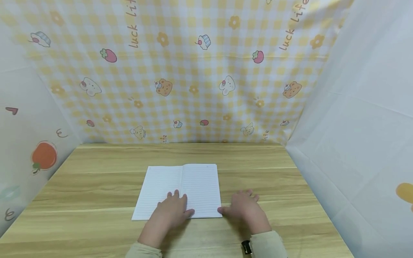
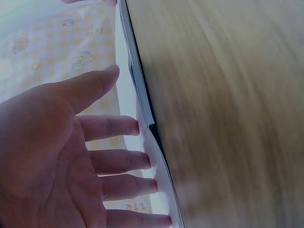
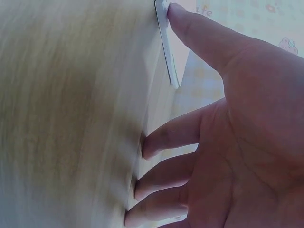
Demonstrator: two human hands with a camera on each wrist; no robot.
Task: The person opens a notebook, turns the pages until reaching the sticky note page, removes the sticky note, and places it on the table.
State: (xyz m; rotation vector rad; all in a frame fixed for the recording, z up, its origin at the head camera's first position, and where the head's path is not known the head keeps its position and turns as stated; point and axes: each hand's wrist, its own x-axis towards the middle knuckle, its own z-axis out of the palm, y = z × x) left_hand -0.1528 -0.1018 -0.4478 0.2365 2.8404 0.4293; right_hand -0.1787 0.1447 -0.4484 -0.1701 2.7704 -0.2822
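Observation:
An open notebook [image 1: 201, 182] with lined, unwritten pages lies flat on the table, its spine running away from the person. The left hand [image 1: 172, 209] rests on it near the lower middle, fingers spread. In the left wrist view, the fingertips of the left hand [image 2: 61, 156] touch the page of the notebook [image 2: 137, 85]. Beside the notebook's right edge is the right hand [image 1: 243, 208], its thumb at the lower right corner. In the right wrist view, the other fingertips of the right hand [image 3: 223, 137] touch the tabletop, and the thumb meets the notebook [image 3: 168, 57].
The wooden table [image 1: 96, 193] extends around the notebook on all sides. A yellow checked cloth [image 1: 193, 71] hangs behind its far edge. White cloths stand at the left [image 1: 19, 89] and right [image 1: 361, 118]. A small black object [image 1: 246, 247] sits by the right sleeve [image 1: 267, 245].

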